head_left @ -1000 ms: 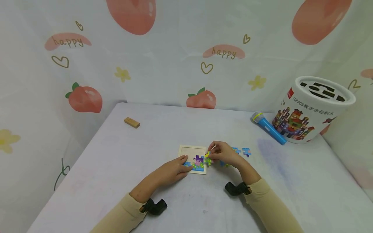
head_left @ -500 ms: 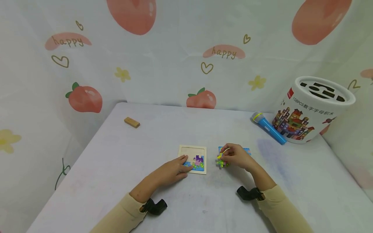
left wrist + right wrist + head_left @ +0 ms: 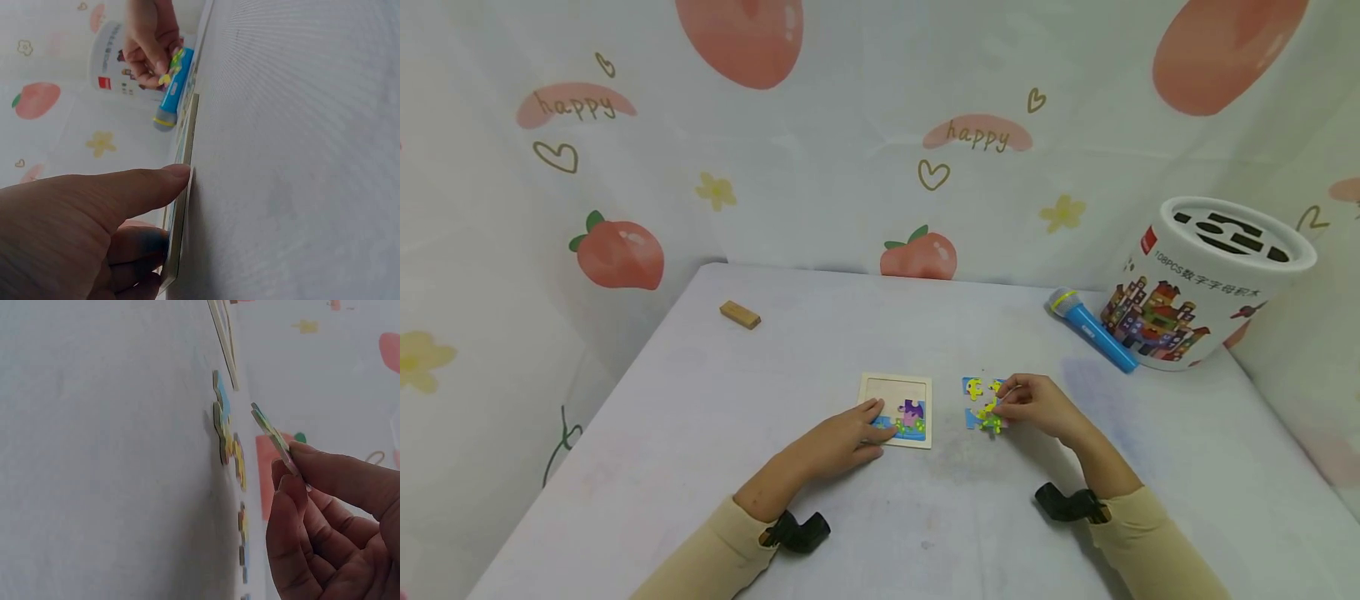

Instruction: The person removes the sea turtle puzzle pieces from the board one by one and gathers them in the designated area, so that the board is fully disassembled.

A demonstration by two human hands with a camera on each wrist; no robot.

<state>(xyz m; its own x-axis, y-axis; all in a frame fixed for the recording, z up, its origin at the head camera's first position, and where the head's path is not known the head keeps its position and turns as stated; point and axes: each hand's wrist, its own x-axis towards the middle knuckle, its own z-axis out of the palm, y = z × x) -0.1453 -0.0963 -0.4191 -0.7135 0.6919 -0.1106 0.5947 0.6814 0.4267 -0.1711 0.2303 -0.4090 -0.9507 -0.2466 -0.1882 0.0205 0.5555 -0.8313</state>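
Note:
My left hand (image 3: pixel 838 437) rests on the lower left of a square wooden puzzle board (image 3: pixel 928 387), fingers stretched over it. In the left wrist view its thumb (image 3: pixel 159 187) touches the board's edge. Blue, purple and green jigsaw pieces (image 3: pixel 913 414) lie inside the board's lower part; the left hand covers some. To the right, my right hand (image 3: pixel 1041 407) pinches a green and yellow jigsaw piece (image 3: pixel 275 439) between thumb and fingers. That piece is tilted and raised above the table. Several loose jigsaw pieces (image 3: pixel 973 387) lie beneath and beside it, partly hidden by the right hand.
A blue toy microphone (image 3: pixel 1093 331) leans by a large white bucket (image 3: pixel 1195 292) with a slotted lid at the back right. One small wooden block (image 3: pixel 740 315) lies at the back left. Behind the white table (image 3: pixel 820 342) hangs a peach-printed cloth (image 3: pixel 820 167).
My right hand has moved right, away from the board, carrying the jigsaw piece over the loose pieces. The left hand has stayed on the board.

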